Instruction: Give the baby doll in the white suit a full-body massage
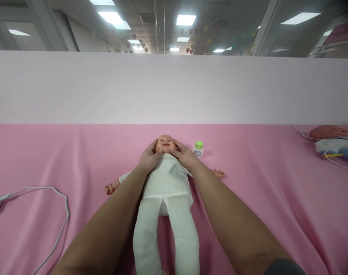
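"What is the grip of our left hand [150, 157] and right hand [186, 156] doing?"
"We're grasping the doll [167, 181] by its head, each hand cupping one side, the thumbs resting near its chin."
"And where are we finding it?"
"It's lying face up on the pink cloth [265, 168], wearing white, and a green-capped bottle [198, 149] is standing just beside our right hand."

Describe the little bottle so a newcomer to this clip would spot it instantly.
On the pink cloth, find the white-clothed doll lying face up, its head held between the left hand and right hand. Just right of the right hand sits a small whitish bottle with dark printing. Its bright green cap sets it apart: nothing else on the cloth is green.
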A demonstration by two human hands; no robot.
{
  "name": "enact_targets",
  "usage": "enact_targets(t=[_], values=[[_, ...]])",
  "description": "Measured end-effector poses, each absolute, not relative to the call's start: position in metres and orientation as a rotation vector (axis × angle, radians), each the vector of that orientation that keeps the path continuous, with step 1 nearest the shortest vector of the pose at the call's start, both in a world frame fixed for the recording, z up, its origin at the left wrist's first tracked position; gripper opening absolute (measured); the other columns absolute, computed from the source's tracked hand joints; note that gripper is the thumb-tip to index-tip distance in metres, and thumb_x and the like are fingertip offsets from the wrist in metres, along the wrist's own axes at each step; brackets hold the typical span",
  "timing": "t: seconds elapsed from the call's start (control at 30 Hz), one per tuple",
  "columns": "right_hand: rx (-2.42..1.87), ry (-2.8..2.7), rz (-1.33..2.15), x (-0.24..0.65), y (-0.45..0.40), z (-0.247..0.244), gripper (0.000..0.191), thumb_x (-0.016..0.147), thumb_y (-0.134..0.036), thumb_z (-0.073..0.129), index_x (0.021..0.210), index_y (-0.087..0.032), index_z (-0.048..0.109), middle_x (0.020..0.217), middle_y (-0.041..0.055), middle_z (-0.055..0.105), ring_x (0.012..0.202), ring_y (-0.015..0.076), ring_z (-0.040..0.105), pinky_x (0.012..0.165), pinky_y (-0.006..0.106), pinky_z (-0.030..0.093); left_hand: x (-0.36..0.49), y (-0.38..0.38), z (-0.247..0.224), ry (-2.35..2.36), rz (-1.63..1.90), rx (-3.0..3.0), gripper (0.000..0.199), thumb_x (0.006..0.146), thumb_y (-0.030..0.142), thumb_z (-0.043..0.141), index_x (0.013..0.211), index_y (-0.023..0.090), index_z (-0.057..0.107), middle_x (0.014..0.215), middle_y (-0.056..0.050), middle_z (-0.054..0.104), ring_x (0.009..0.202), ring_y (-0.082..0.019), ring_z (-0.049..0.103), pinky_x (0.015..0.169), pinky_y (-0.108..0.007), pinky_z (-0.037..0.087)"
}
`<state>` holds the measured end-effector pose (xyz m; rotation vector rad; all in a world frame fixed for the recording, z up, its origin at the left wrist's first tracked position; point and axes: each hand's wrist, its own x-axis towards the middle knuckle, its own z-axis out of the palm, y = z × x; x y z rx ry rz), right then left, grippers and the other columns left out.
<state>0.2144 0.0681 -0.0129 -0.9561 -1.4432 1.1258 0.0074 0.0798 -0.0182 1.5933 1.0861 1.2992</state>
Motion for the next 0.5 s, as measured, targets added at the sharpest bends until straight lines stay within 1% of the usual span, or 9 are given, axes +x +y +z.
enact_targets(t=[0.1,0.17,0.27,0.33,0.4,0.5], values=[[-0.909,-1.438,1.149,0.215,0.069,-0.014,0.076,0.085,-0.059,0.076,0.152,-0.032,0.052,0.153,0.0009,0.058,0.142,0.0265,0.053,0.123,0.046,0.038,0.007,0.084,-0.023,1.028,1.344,1.534,0.077,0.087,0.047,0.076,0.155,0.022,0.049,0.155,-0.009,0.056,0.143,-0.029,0.051,0.121,-0.043,0.04],[-0.901,-1.403,1.168,0.214,0.071,-0.015,0.071,0.087,-0.063,0.072,0.15,-0.034,0.055,0.15,0.0001,0.06,0.141,0.0271,0.054,0.122,0.049,0.039,0.008,0.085,-0.023,1.012,1.346,1.481,0.073,0.09,0.046,0.074,0.155,0.023,0.05,0.154,-0.008,0.056,0.143,-0.029,0.051,0.121,-0.043,0.04],[-0.947,-1.357,1.168,0.212,0.071,-0.016,0.068,0.09,-0.066,0.067,0.148,-0.035,0.056,0.148,0.0008,0.062,0.138,0.0273,0.056,0.121,0.052,0.04,0.01,0.082,-0.019,1.006,1.339,1.376,0.067,0.095,0.045,0.067,0.155,0.019,0.049,0.154,-0.01,0.056,0.141,-0.027,0.053,0.12,-0.041,0.041],[-1.011,-1.369,1.105,0.212,0.071,-0.015,0.067,0.09,-0.067,0.066,0.148,-0.034,0.057,0.151,0.0016,0.06,0.141,0.0267,0.054,0.123,0.05,0.037,0.01,0.078,-0.014,1.03,1.332,1.37,0.068,0.097,0.047,0.064,0.156,0.017,0.048,0.154,-0.012,0.056,0.14,-0.027,0.055,0.119,-0.041,0.042],[-1.063,-1.409,1.029,0.21,0.07,-0.014,0.073,0.086,-0.066,0.072,0.149,-0.031,0.056,0.154,0.0039,0.057,0.142,0.0272,0.053,0.123,0.048,0.037,0.01,0.074,-0.01,1.105,1.3,1.472,0.077,0.093,0.05,0.07,0.157,0.017,0.046,0.154,-0.012,0.056,0.14,-0.029,0.055,0.118,-0.041,0.042],[-1.115,-1.419,0.964,0.206,0.07,-0.014,0.091,0.073,-0.058,0.087,0.151,-0.027,0.051,0.149,0.0081,0.06,0.135,0.0292,0.058,0.118,0.047,0.043,0.01,0.068,-0.006,1.23,1.229,1.65,0.095,0.082,0.051,0.082,0.161,0.02,0.039,0.153,-0.012,0.057,0.137,-0.031,0.057,0.116,-0.04,0.044]])
